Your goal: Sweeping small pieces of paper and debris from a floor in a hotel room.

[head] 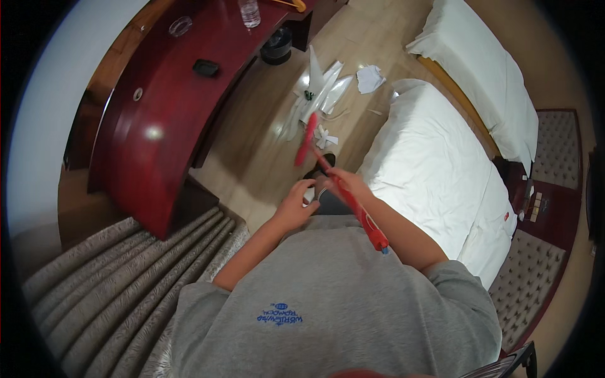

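Note:
A red-handled broom or brush with a pink-red head (308, 138) slants from low over the floor up towards my chest. My right hand (349, 186) is closed around its handle (358, 208). Left of it, my left hand (297, 204) is raised with fingers curved and apart; a small white patch shows between thumb and fingers, and I cannot tell whether it is held. Crumpled white paper (370, 79), clear plastic wrap (331, 92) and a small white bundle (323, 137) lie on the wood-look floor beyond the brush head.
A glossy red-brown desk (160, 123) stands at the left, bearing a plastic bottle (250, 13) and a dark tray (206, 68). A black bin (276, 46) stands beside it. White-covered beds (430, 156) are at the right. Grey curtains (127, 293) hang at the lower left.

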`<state>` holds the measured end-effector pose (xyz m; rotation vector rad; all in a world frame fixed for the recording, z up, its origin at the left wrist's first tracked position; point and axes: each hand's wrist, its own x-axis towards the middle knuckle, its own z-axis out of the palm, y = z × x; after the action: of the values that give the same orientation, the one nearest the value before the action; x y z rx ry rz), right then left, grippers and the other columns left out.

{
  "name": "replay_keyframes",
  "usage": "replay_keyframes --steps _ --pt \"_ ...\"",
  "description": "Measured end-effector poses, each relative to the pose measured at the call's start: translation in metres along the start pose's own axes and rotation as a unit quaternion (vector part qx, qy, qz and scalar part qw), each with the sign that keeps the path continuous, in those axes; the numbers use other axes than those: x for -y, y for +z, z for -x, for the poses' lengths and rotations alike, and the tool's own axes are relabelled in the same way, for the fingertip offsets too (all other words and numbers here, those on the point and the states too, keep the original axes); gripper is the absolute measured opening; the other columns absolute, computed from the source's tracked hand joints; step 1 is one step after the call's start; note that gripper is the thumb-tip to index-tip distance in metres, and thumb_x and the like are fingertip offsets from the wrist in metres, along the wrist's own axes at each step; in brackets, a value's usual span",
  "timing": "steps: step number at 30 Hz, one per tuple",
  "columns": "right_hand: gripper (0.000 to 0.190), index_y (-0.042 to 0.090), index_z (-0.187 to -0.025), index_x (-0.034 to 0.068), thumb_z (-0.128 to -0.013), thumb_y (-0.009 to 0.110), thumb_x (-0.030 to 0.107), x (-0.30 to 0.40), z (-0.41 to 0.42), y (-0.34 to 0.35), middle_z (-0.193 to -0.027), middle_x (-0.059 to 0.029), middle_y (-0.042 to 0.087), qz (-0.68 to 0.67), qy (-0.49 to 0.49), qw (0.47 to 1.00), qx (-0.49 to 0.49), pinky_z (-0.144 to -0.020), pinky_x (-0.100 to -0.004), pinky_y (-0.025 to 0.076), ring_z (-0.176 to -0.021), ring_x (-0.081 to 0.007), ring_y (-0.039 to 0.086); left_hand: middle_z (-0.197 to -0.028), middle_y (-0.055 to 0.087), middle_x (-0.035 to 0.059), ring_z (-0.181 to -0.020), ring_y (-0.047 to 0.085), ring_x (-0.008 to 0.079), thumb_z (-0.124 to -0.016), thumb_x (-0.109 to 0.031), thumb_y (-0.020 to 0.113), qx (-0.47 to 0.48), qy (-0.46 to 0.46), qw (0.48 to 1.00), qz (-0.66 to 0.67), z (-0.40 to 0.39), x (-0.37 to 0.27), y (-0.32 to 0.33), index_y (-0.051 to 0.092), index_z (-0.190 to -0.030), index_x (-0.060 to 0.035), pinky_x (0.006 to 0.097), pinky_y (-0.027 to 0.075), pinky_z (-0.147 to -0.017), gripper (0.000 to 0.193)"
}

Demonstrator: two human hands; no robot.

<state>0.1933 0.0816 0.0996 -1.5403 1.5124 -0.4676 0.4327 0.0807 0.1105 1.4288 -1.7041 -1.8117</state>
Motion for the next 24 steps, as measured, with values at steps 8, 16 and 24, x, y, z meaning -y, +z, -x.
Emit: replay_keyframes --steps 8,16,24 --pt "0.039 0.072 -0.124 0.008 -0.098 0.075 0.038 0.095 0.028 0.04 -0.106 -0.0171 0.076 -0.012 -0.147 0.971 0.186 -0.086 -0.0399 0.057 -0.097 -0.0343 0.074 -0.119 0.065 0.0187 -0.098 0.067 0.0402 -0.085 -0.014 0.078 -0.159 0.086 0.981 -0.071 0.03 0.114 0.018 0.065 -0.114 -0.0051 0.0455 0.054 -0.087 0.033" --pt "0.038 0.077 -0.119 0.009 -0.097 0.075 0.04 0.08 0.041 0.018 -0.107 -0.0172 0.078 -0.071 -0.053 0.987 0.135 -0.089 -0.0404 0.058 -0.099 -0.0361 0.074 -0.099 0.067 0.0206 -0.096 0.065 0.0446 -0.082 -0.016 0.08 -0.101 -0.005 0.989 -0.11 0.002 0.097 0.033 0.064 -0.092 -0.0031 0.0475 0.052 -0.081 0.023" --pt "0.037 0.076 -0.119 0.008 -0.096 0.073 0.036 0.076 0.053 -0.099 -0.106 -0.0188 0.076 0.018 0.046 0.998 -0.035 -0.087 -0.0434 0.057 -0.099 -0.0387 0.073 -0.095 0.063 0.0175 -0.088 0.063 0.0364 -0.081 -0.005 0.076 0.03 0.148 0.988 -0.032 -0.12 0.0 0.086 0.058 -0.092 -0.0029 0.0435 0.05 -0.078 0.021"
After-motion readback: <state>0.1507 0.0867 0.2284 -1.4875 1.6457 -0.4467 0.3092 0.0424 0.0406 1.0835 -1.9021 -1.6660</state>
